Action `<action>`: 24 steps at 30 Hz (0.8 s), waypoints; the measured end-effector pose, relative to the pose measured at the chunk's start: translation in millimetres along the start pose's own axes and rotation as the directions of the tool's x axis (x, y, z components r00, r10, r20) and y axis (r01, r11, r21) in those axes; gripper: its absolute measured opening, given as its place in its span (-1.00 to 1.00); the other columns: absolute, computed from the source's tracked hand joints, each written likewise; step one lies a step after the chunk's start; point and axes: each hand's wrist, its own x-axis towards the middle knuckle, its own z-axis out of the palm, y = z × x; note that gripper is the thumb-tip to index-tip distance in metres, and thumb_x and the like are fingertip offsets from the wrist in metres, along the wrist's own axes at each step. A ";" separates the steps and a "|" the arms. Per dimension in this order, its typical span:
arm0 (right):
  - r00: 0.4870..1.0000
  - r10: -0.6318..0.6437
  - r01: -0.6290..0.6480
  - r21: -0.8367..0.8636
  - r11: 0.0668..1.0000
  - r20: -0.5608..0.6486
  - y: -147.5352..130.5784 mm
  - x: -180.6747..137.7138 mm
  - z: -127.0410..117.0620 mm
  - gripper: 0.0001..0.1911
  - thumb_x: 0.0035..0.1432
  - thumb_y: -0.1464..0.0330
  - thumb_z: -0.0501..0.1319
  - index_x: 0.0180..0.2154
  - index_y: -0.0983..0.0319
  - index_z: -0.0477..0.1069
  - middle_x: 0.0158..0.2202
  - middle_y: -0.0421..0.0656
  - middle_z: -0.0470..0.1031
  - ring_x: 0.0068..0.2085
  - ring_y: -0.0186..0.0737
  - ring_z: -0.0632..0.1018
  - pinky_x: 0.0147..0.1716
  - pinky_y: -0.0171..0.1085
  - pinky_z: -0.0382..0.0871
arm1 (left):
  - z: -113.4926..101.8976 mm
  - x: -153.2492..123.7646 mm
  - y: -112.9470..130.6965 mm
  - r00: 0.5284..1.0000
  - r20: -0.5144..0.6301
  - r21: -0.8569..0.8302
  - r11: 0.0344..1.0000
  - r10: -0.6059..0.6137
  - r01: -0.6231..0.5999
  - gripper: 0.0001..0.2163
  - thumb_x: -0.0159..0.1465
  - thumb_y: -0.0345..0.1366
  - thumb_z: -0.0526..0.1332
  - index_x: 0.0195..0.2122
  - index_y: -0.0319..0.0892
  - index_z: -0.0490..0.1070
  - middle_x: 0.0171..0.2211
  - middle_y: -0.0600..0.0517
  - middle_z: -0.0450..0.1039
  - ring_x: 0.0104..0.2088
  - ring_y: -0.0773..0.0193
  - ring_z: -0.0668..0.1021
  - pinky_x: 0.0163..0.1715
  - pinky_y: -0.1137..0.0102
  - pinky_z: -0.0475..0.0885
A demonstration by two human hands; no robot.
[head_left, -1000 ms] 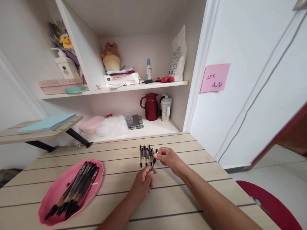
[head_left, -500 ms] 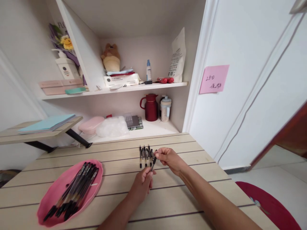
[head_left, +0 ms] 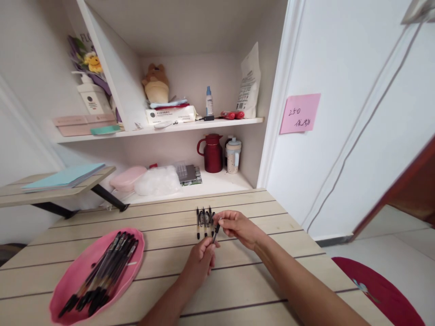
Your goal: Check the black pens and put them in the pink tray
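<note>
Disappearing inside the closed left hand [head_left: 203, 260], the lower end of a pen [head_left: 216, 230] is hidden. Slim and dark, with a paler stretch below, the pen is held tilted above the counter [head_left: 163, 249], its upper end pinched by the right hand [head_left: 235, 225]. Compared with a second ago, that hand has been brought nearer the row of pens [head_left: 205, 222].

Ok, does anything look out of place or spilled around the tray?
Nothing looks spilled. One small oddity: a dark speck inside the tray, just left of the heaped pens, looks like a loose bit; it's too small to identify.
</note>
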 end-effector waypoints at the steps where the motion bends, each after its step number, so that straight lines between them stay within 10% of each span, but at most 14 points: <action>1: 1.000 -0.002 0.003 0.007 1.000 -0.008 0.1 0.1 0.0 -0.73 -0.26 0.27 0.32 -0.49 0.28 0.35 -0.68 -0.33 0.26 -0.66 -0.51 0.18 -0.68 -0.43 -0.08 | 0.0 0.0 -0.2 1.000 0.001 -0.004 1.000 -0.002 0.002 -0.68 0.14 -0.09 0.02 -0.26 -0.23 0.32 -0.72 0.21 0.17 -0.77 0.50 0.16 -0.77 0.57 0.04; 18: 0.991 -0.051 0.039 -0.094 0.995 -0.128 4.7 9.2 -5.0 -0.72 -0.14 0.17 0.22 -0.45 0.26 0.32 -0.61 -0.30 0.31 -0.67 -0.50 0.18 -0.69 -0.43 -0.08 | 1.1 -1.0 7.5 0.998 -0.044 -0.049 0.997 -0.053 0.051 -0.69 0.13 -0.08 0.02 -0.28 -0.23 0.31 -0.72 0.22 0.16 -0.79 0.52 0.14 -0.79 0.59 -0.01; 24: 0.884 -0.259 -0.082 -0.675 0.733 -0.389 13.5 24.8 -31.8 -0.82 -0.06 0.26 0.12 -0.49 0.25 0.34 -0.54 -0.19 0.40 -0.52 -0.34 0.38 -0.52 -0.36 0.15 | -4.5 -2.6 13.2 0.988 -0.072 -0.173 0.977 -0.138 0.124 -0.68 0.14 -0.04 0.00 -0.24 -0.18 0.25 -0.68 0.23 0.16 -0.78 0.54 0.13 -0.82 0.60 -0.11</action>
